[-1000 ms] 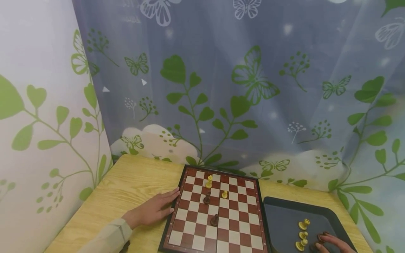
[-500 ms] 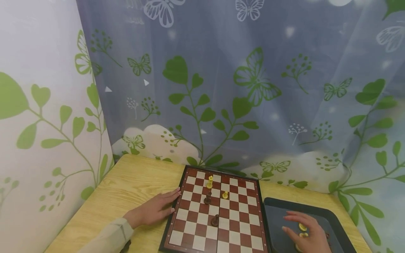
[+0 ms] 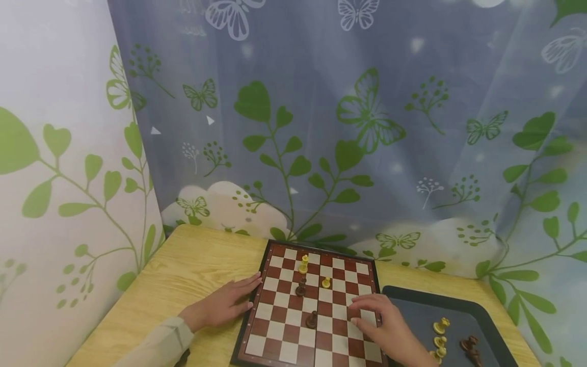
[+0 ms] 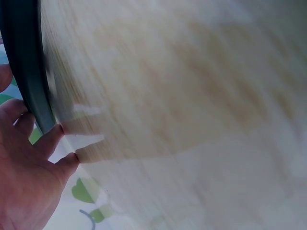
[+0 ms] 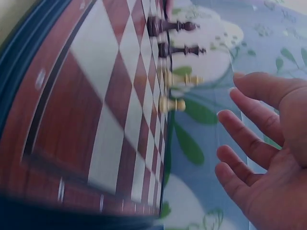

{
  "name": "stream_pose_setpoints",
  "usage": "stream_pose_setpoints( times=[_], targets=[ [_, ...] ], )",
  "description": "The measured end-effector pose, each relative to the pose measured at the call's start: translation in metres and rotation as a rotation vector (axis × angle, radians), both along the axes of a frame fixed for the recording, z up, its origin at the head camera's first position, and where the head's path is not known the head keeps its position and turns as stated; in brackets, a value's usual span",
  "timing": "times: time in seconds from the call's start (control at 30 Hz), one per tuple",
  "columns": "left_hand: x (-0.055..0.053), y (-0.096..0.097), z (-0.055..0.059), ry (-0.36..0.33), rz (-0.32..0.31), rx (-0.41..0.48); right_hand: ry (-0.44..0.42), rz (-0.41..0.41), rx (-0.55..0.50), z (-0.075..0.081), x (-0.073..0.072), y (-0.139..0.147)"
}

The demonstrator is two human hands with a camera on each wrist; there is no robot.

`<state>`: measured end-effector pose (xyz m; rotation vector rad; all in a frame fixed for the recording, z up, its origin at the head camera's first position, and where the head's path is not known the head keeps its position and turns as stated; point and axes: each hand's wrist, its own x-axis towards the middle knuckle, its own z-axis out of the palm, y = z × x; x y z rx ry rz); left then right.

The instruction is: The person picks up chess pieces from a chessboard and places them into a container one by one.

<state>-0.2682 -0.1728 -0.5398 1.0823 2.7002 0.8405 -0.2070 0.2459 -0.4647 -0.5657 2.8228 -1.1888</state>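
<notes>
A red-and-white chessboard (image 3: 339,311) lies on the wooden table. On it stand a tall yellow chess piece (image 3: 303,265), a yellow pawn (image 3: 326,282) and two dark chess pieces, one mid-board (image 3: 300,287) and one nearer (image 3: 312,320). My left hand (image 3: 224,304) rests flat, its fingertips at the board's left edge. Over the right side of the board hovers my right hand (image 3: 382,326), fingers loosely bent. In the right wrist view that same hand (image 5: 268,143) has nothing between thumb and fingers, and the standing pieces are beyond its fingertips.
A dark tray (image 3: 412,306) sits right of the board. It holds several yellow chess pieces (image 3: 441,325) and some dark ones (image 3: 470,344) lying down. Behind the table hangs a blue curtain (image 3: 312,127) with leaves and butterflies; a pale one (image 3: 78,153) is at the left.
My right hand has left the dark pieces in the tray, risen, and moved left over the board with nothing in it. My left hand and the pieces on the board stay put.
</notes>
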Motion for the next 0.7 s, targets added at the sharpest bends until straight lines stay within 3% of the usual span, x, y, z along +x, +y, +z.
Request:
stream_pose_setpoints(
  times=[0.33, 0.57, 0.7],
  targets=[
    [-0.001, 0.0, -0.001, 0.013, -0.006, 0.007, -0.098, 0.212, 0.003, -0.006, -0.019, -0.036],
    [0.0, 0.0, 0.0, 0.008, -0.008, 0.006, -0.174, 0.268, 0.03, -0.011, -0.026, -0.051],
    [0.001, 0.0, 0.0, 0.0, -0.005, 0.005, -0.169, 0.302, 0.023, -0.011, -0.028, -0.056]
  ],
)
